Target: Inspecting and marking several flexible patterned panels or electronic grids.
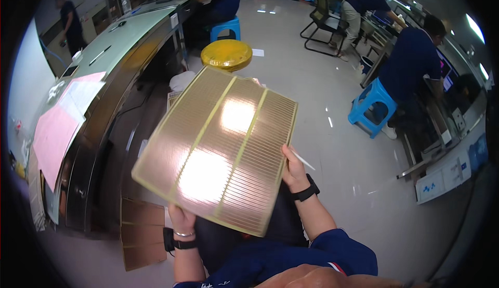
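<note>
A large copper-coloured circuit board panel (213, 132) with fine parallel lines and yellowish borders is tilted up in front of me, above my lap. My left hand (182, 219) grips its near edge; most of those fingers are hidden behind the panel. At the right edge, my right hand (294, 171) is closed on the panel, thumb on the front face. A thin white stick, perhaps a pen (303, 160), juts out from the same hand. Bright light glares off two patches of the panel. Another copper-coloured panel (143, 233) is low down by my left forearm.
A long desk (138, 33) on the left carries pink and white sheets (58, 137). Ahead stands a round yellow container (226, 54). Several people work nearby, one on a blue stool (373, 106) at right. A black chair (325, 20) stands farther back.
</note>
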{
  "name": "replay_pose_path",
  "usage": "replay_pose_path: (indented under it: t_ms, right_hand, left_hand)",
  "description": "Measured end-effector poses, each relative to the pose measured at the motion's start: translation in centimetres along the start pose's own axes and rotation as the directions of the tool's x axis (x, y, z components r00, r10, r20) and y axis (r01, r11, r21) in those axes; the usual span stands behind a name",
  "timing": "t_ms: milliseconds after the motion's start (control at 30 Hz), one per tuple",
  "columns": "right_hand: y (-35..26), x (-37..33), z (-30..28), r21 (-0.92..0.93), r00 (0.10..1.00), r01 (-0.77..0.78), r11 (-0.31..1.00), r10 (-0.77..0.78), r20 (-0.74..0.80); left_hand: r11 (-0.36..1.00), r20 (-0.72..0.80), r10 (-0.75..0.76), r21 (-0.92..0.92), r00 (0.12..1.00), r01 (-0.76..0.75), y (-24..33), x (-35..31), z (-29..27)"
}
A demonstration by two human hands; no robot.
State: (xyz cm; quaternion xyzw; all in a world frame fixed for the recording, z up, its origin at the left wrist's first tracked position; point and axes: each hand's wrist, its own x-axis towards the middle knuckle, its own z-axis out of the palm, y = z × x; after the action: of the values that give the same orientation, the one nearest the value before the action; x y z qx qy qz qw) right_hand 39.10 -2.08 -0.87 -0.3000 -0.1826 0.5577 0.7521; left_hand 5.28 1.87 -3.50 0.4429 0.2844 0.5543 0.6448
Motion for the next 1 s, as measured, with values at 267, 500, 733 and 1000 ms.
replay_pose_path:
  t_ms: [267,500,733,1000]
  right_hand:
    - [1.6,-2.8,1.9,-0.053,0.998,0.005,0.999,-0.001,0.069]
    - [-4.4,-2.9,-3.0,0.005,0.978,0.198,0.98,-0.197,-0.063]
    - [-7.4,-4.4,-4.4,-0.39,0.997,0.062,0.919,-0.074,-0.016]
    - [-7.6,-5.6,-1.7,-0.731,0.996,0.081,0.678,-0.072,0.043]
  left_hand:
    - [0.901,-0.078,-0.145,-0.423,0.986,0.099,-0.8,-1.3,3.8]
    - [0.91,-0.034,-0.17,-0.388,0.985,0.144,0.7,-1.7,0.1]
    - [0.967,-0.08,-0.159,-0.213,0.984,0.139,2.3,-2.9,-2.8]
    - [0.976,-0.188,-0.198,-0.128,0.962,0.176,1.6,-3.4,-3.2]
